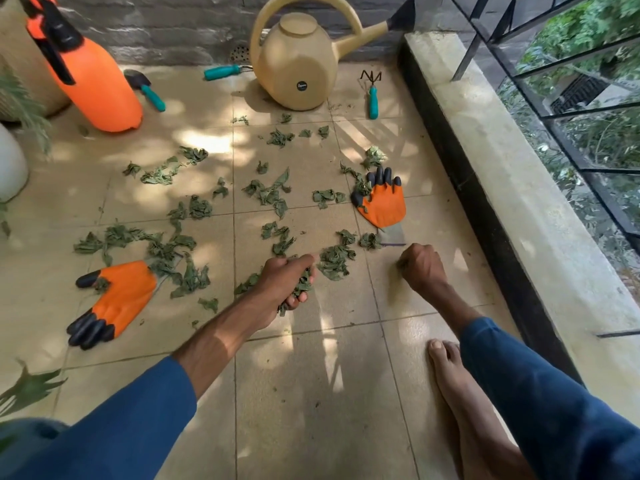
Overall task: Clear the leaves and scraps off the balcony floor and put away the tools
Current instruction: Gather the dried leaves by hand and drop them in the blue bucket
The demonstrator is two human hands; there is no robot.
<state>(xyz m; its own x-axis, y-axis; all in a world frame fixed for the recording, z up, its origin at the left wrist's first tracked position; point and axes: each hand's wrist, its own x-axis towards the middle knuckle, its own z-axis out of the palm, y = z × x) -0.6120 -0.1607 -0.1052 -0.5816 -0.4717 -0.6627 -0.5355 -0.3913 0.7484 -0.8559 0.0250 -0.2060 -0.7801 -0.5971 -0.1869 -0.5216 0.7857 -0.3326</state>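
A beige tiled floor point(304, 393) runs back to a grey brick wall point(166, 32); the nearest tiles, this side of the hands, are bare.

At the far left a white pot point(10, 161) is cut off by the frame, with plant fronds over it. An orange sprayer point(93, 84) stands near the wall, its top cropped, and a teal-handled trowel point(145, 88) lies just beside it. An orange glove point(117, 303) lies flat at the left, touching the spread of leaves point(266, 194) that litters the middle tiles.

A second teal-handled tool point(223, 71) has its head hidden behind the tan watering can point(298, 67). The left hand point(282, 285) has its fingers curled round a bunch of leaves, just above the floor. The right hand point(422, 268) is a fist with its back to the camera; a green scrap shows pinched at its left edge, and the palm is hidden.

A small hand rake point(373, 95) lies right of the can. Another orange glove point(382, 199) lies near the raised concrete ledge point(502, 188), which closes off the right side under a black railing point(571, 109). A bare foot point(450, 372) rests by the ledge.
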